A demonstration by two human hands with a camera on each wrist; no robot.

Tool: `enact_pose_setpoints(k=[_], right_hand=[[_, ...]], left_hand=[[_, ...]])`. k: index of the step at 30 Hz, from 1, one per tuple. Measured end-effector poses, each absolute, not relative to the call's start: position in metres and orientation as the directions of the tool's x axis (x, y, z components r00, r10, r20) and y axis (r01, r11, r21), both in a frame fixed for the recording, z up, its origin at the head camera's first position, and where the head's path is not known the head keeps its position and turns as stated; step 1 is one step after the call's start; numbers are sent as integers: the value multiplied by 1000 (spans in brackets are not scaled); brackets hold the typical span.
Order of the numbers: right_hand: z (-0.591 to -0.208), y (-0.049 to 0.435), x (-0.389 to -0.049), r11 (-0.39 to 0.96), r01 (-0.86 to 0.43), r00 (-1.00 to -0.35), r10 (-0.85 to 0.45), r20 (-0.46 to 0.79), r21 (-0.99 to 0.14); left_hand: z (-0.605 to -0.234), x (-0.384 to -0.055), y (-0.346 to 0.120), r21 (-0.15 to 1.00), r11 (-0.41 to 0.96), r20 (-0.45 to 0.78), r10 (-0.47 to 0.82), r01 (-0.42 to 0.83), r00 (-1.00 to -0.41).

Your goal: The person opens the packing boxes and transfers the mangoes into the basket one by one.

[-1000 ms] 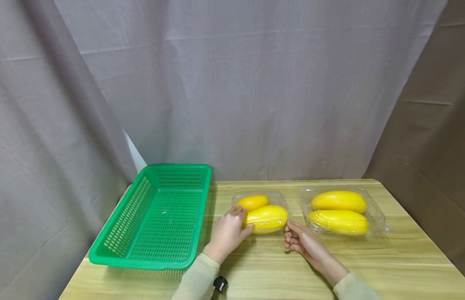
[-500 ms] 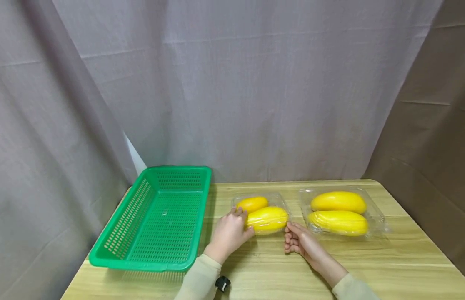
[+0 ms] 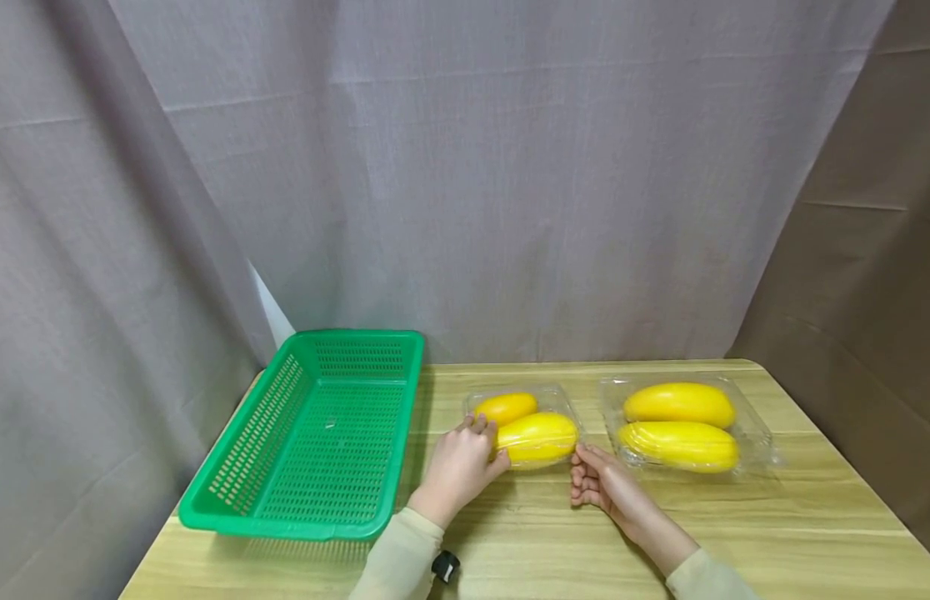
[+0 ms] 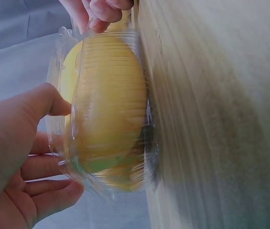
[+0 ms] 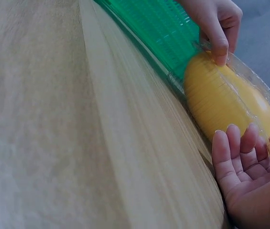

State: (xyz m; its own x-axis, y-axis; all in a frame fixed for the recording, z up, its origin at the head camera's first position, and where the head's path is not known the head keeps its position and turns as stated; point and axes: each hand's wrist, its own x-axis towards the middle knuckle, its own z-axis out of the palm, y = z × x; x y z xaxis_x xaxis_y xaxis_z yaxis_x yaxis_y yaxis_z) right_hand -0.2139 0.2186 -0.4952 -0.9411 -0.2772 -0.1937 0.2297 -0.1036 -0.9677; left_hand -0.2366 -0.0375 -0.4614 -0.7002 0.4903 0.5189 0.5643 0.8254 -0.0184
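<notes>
In the head view a clear plastic clamshell box lies on the table, with two oblong yellow fruits inside: a front fruit and a back fruit. At the box's left end my left hand grips the edge; the left wrist view shows its thumb bent onto the ribbed plastic and its fingers along the rim. My right hand pinches the right front corner between thumb and forefinger, its other fingers loosely curled, as the right wrist view also shows. The fruit's exact kind is unclear through the plastic.
Left of the hands stands a green perforated basket with nothing in it. A second clear box with two yellow fruits sits to the right. Grey curtain hangs behind the wooden table. A small black object shows beside the left sleeve.
Almost nothing differs. The left hand has shifted very slightly to the right along the box; the right hand keeps its place at the corner.
</notes>
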Motion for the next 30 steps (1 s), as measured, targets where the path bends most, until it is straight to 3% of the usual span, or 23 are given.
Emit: enact_pose_setpoints(k=[10, 30], right_hand=[[-495, 219, -218, -94, 223, -945, -267, -191, -970], [-499, 221, -223, -77, 193, -955, -244, -170, -978]], left_hand=[[-463, -241, -37, -50, 815, 554, 504, 577, -663], [-463, -242, -32, 52, 836, 560, 428, 546, -709]])
